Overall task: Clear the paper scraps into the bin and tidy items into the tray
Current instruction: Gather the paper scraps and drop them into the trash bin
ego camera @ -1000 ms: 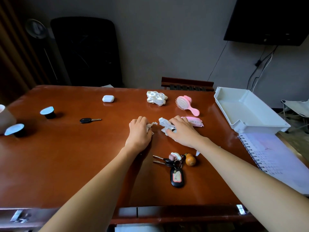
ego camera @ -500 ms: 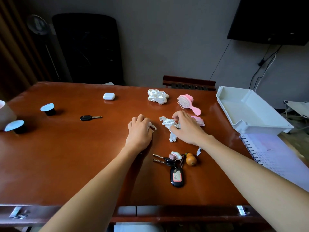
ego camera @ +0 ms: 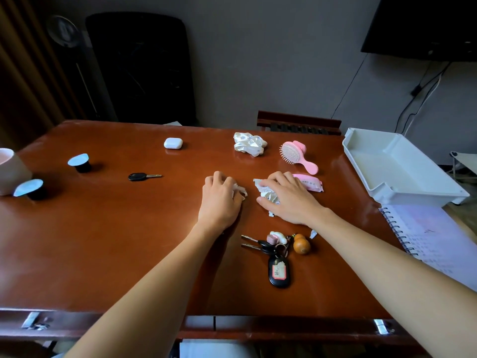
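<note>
We were gathering scraps [ego camera: 267, 195]: left hand [ego camera: 220, 202] clutched some, right hand [ego camera: 294, 202] clawed over more. Next should be the bin, unseen.

Crumpled white paper scraps [ego camera: 266, 192] lie centrally; white tray [ego camera: 402, 195] far right
</note>
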A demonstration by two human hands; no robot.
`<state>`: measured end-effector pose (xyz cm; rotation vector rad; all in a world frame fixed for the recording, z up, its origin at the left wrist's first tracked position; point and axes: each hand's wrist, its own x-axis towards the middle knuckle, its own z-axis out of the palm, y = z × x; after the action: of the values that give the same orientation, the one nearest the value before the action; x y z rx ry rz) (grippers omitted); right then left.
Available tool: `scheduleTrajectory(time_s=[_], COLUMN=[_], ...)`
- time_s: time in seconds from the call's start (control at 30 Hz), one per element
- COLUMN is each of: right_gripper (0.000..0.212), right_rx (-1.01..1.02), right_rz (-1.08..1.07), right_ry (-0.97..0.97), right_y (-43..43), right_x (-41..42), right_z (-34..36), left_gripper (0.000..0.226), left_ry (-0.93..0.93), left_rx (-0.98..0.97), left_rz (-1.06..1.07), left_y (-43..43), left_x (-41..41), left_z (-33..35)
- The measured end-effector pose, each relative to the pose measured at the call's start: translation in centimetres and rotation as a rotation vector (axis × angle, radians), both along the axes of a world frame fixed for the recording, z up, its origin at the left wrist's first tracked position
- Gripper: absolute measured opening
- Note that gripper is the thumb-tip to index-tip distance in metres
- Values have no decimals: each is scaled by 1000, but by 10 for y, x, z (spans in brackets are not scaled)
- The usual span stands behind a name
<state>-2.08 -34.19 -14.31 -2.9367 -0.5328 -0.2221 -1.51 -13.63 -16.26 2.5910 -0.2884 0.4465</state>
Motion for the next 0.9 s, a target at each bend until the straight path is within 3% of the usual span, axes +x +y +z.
scheduleTrajectory(time_s=[0.23, 0.53, 0.9], right_gripper=[27, 19, 9], right_rx=[56, -108, 248], right_rz=[56, 77, -91], right_ry=[-60, -135, -61], right_y=[5, 16, -3], right_x=[-4, -16, -25], right_z=[1, 9, 30], left_gripper=[29, 31, 33], left_ry=[-12, -135, -83], left_rx=[54, 100, 108], left_rz=[-63, -61, 10], left_y=[0, 2, -2], left_x=[1, -9, -17], left_z=[-2, 2, 12])
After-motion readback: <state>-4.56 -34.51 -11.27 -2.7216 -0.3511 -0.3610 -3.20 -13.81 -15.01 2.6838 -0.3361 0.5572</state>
